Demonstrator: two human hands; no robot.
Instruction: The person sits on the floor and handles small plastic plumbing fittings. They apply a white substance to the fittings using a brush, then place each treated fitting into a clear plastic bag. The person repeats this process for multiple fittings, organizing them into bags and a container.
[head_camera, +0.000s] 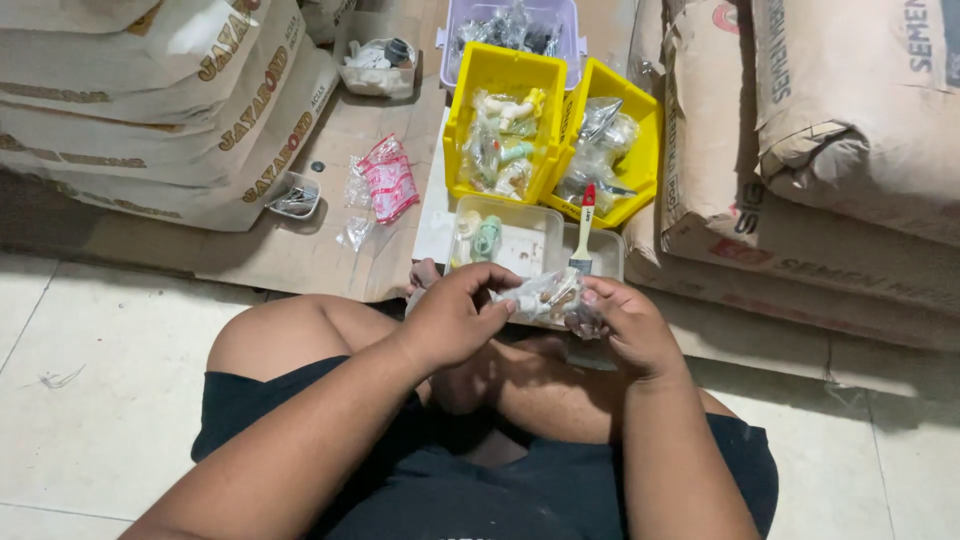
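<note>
Soft, fairly dim indoor light falls from above, brightest on the pale floor tiles (110, 400) and the yellow bins (505, 80). A deep shadow pools under the forearms. Clear plastic bags give small glints. Focus is fairly sharp mid-frame; stacked sacks (860, 120) bend slightly toward the edges.

two yellow bins (500, 72), lilac bin (452, 20), red-patterned packet (388, 180).

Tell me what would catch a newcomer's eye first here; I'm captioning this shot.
Two bright yellow bins full of bagged small parts stand at top centre on the cardboard sheet. Below them, the left hand and right hand together hold a small clear plastic bag over the lap. Stacked sacks flank both sides.
</note>
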